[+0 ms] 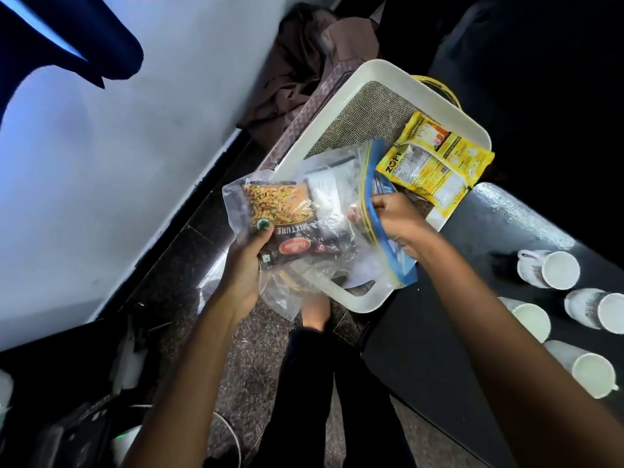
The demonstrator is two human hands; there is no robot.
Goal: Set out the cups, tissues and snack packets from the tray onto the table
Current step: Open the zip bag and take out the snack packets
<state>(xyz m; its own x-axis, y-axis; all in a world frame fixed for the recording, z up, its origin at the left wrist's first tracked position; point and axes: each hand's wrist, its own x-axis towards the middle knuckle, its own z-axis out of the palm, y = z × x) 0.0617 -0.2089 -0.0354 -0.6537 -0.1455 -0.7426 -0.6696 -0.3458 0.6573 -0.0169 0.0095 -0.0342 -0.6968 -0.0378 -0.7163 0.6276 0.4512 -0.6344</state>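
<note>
Status, biggest item down:

Dark table (456, 349): 4 white cups (547, 270) stand on it at the right, near each other. Cup step looks done as far as this view shows.

White tray (337, 106), woven mat inside, sits beyond the table's far end, its corner overlapping that end. Mostly bare at the far side.

Clear zip bag (341, 211) with blue seal strip is held up over the tray's near end, clear of the table. Inside: snack packet marked "MIXTURE" (287, 221) plus white items, possibly tissues, too blurred through the plastic to confirm.

Yellow packets (435, 163), 2 overlapping, lie at the tray's right edge, partly hanging over the rim. Not yet on the table.

Left hand (246, 261) grips the bag's bottom end, thumb pressed over the MIXTURE packet through the plastic. Right hand (398, 224) has fingers curled, pinching the blue seal edge at the bag's mouth.

Judgement: roughly halfway. Left to do: get the bag open or move it whole, set its contents out, then shift the 2 yellow packets. No tissues visible on the table yet.
</note>
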